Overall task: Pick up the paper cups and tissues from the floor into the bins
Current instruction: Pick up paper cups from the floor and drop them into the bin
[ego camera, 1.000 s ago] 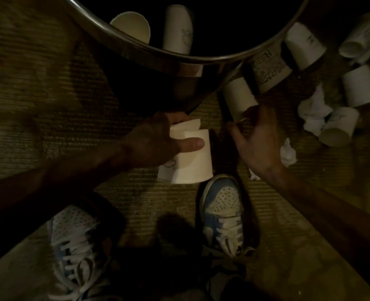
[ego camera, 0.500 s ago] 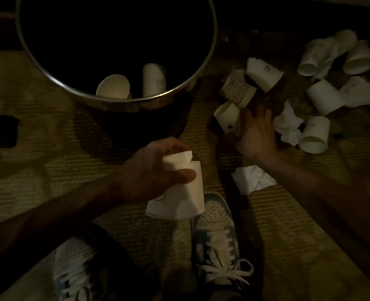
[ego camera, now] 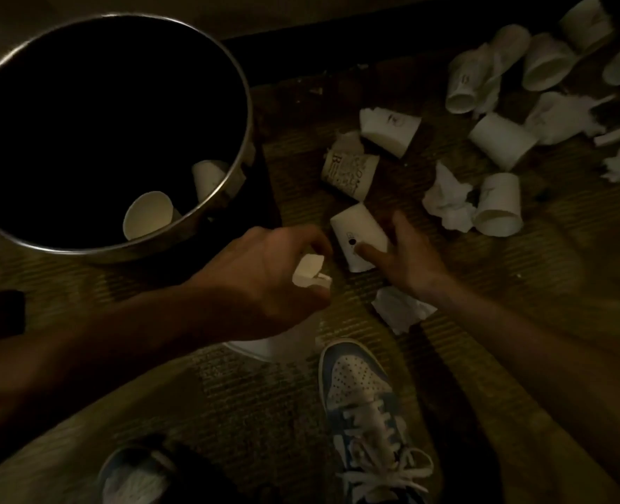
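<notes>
Gripping held cup [ego camera: 307, 274] in left hand [ego camera: 265, 285] at frame centre, fingers curled round it, just below rim of bin [ego camera: 101, 253] at upper left. Pinching lying cup [ego camera: 356, 231] on floor between thumb and fingers of right hand [ego camera: 408, 260], right of centre. Two cups [ego camera: 148, 216] inside bin; tissue [ego camera: 399, 309] beside right wrist; more cups [ego camera: 501, 140] and tissues [ego camera: 447, 201] scattered at upper right.

The ribbed floor [ego camera: 519, 321] carried a metal bin [ego camera: 247, 114] at far left; paper cups [ego camera: 501, 140] and crumpled tissues [ego camera: 447, 201] lay scattered far right; a shoe [ego camera: 359, 387] stood near.
</notes>
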`<move>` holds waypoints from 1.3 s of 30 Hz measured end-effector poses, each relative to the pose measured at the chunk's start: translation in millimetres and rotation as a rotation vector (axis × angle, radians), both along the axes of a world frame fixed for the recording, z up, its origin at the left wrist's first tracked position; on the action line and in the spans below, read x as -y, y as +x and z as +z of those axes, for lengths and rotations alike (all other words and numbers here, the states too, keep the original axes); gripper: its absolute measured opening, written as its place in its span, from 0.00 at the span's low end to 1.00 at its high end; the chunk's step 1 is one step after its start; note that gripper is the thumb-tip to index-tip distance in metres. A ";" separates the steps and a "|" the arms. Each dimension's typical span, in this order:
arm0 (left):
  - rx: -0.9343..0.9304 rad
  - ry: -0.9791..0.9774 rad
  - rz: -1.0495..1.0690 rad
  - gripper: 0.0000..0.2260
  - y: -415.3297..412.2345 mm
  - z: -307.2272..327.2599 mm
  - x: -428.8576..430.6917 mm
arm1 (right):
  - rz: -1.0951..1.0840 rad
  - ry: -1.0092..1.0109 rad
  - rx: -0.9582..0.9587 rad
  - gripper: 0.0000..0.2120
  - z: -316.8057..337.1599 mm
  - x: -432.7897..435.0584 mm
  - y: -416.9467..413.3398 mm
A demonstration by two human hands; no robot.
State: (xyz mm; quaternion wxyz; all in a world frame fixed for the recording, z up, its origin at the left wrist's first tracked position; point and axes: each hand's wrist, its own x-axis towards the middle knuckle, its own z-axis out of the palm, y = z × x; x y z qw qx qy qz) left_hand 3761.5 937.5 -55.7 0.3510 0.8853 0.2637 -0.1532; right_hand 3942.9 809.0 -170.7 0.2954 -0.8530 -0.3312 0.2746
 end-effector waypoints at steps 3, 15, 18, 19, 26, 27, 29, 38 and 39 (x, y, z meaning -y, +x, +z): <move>0.007 0.004 0.024 0.17 5.0 -1.5 0.8 | -0.128 0.080 -0.239 0.21 8.9 3.3 -1.7; -0.089 -0.094 0.115 0.50 20.4 -29.4 8.8 | -0.254 0.266 -0.924 0.21 41.7 56.0 -48.2; -0.075 -0.272 0.098 0.44 22.8 -33.4 18.2 | -0.223 0.316 -1.004 0.18 43.0 67.2 -46.2; -0.071 -0.352 0.108 0.39 24.2 -34.9 20.1 | -0.209 0.318 -1.026 0.15 42.9 70.1 -45.8; -0.154 -0.264 0.080 0.40 26.4 -54.1 27.6 | -0.243 0.210 -0.656 0.11 17.6 87.2 -37.0; -0.149 -0.238 0.087 0.38 26.2 -56.1 27.0 | -0.375 0.208 -0.490 0.11 10.3 89.6 -31.2; -0.144 -0.241 0.130 0.33 25.6 -59.0 26.4 | -0.463 0.175 -0.151 0.17 -4.5 97.0 -19.5; -0.108 -0.245 0.138 0.34 31.2 -68.3 29.7 | 0.111 -0.214 0.194 0.25 -45.9 94.5 -20.8; -0.110 -0.240 0.132 0.36 31.3 -69.0 30.3 | 0.119 -0.214 0.202 0.24 -47.7 95.4 -21.8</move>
